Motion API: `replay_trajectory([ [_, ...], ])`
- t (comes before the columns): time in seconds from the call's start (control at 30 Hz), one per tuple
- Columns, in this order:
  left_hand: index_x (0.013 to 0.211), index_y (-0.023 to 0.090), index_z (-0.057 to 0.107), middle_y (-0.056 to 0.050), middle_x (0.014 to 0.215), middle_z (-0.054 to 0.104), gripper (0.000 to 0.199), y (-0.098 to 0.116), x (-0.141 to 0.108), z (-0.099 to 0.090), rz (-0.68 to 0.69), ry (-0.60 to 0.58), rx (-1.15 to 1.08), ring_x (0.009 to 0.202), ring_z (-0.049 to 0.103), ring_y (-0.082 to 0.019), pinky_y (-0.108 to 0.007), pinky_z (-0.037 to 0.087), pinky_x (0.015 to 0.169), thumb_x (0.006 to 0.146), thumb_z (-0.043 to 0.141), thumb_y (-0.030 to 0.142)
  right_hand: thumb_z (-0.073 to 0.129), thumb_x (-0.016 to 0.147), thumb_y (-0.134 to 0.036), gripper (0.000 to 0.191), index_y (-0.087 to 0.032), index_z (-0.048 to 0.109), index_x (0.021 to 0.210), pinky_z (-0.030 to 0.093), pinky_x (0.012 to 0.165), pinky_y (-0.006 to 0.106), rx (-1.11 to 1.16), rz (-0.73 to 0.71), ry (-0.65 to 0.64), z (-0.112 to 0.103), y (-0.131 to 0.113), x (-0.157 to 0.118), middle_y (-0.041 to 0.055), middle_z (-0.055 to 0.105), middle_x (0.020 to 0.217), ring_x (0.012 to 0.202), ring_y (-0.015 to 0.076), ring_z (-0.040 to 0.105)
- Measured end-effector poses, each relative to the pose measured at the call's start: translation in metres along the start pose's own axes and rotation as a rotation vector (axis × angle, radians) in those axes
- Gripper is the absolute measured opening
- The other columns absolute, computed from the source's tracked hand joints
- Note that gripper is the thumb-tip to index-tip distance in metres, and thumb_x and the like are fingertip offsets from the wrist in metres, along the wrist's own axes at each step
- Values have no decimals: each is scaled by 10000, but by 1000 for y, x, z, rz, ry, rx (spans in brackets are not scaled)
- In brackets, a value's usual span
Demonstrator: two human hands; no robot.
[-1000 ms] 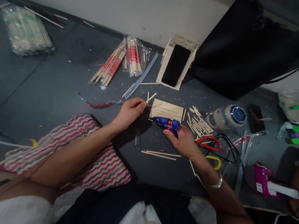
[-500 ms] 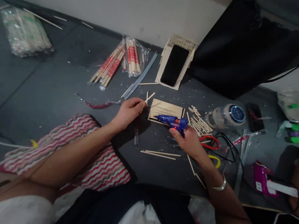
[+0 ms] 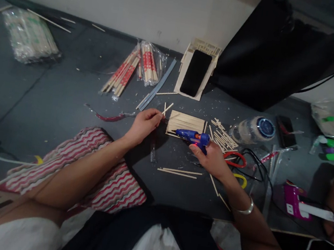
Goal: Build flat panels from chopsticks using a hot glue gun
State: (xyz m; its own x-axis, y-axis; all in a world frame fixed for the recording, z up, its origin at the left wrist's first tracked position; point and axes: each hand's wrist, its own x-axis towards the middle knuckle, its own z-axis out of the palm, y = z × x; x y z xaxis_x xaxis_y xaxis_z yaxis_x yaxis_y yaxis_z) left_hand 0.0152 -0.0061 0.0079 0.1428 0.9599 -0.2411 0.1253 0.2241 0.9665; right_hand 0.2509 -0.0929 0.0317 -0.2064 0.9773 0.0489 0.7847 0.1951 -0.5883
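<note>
My right hand (image 3: 212,157) is wrapped round a blue hot glue gun (image 3: 193,136) with a small red light lit on it. Its dark nozzle points left, over the near edge of a flat panel of wooden sticks (image 3: 186,121) laid side by side. At the panel's left side, the fingers of my left hand (image 3: 144,126) are pinched together on a thin wooden stick (image 3: 167,108). Another short stick crosses close by; the fingertips partly hide where they meet. Two loose sticks (image 3: 179,172) lie on the dark surface nearer my body.
Cut stick pieces (image 3: 222,136), scissors with a red handle (image 3: 235,158), a black cable and a clear jar with a blue lid (image 3: 254,129) are on the right. Behind lie wrapped chopsticks (image 3: 127,72) and a phone (image 3: 196,72). A striped cloth (image 3: 116,184) sits under my left forearm.
The view shifts very slightly. Both hands, the glue gun and the stick panel stay almost where they were.
</note>
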Motion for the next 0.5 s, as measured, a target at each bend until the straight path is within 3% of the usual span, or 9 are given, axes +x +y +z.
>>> replay_trajectory([
  [0.13, 741, 201, 641, 61, 513, 411, 193, -1, 1, 0, -5, 2, 1, 448, 289, -91, -233, 182, 420, 713, 599, 387, 541, 956, -552, 409, -208, 759, 988, 584, 801, 397, -44, 62, 76, -26, 3, -11, 97, 802, 923, 868, 295, 749],
  [0.27, 753, 196, 654, 53, 527, 452, 192, -1, -1, -2, 28, -8, 68, 459, 331, -101, -237, 237, 437, 741, 589, 376, 523, 947, -587, 446, -209, 758, 978, 585, 782, 395, -110, 103, 122, -47, 22, -30, 110, 800, 906, 876, 309, 752],
  [0.5, 643, 206, 642, 15, 575, 578, 213, -1, -6, -7, 163, -92, 462, 558, 488, -144, -255, 334, 540, 785, 590, 355, 498, 950, -599, 449, -237, 759, 899, 601, 771, 403, -150, 112, 122, -47, 50, -60, 111, 801, 852, 842, 305, 760],
])
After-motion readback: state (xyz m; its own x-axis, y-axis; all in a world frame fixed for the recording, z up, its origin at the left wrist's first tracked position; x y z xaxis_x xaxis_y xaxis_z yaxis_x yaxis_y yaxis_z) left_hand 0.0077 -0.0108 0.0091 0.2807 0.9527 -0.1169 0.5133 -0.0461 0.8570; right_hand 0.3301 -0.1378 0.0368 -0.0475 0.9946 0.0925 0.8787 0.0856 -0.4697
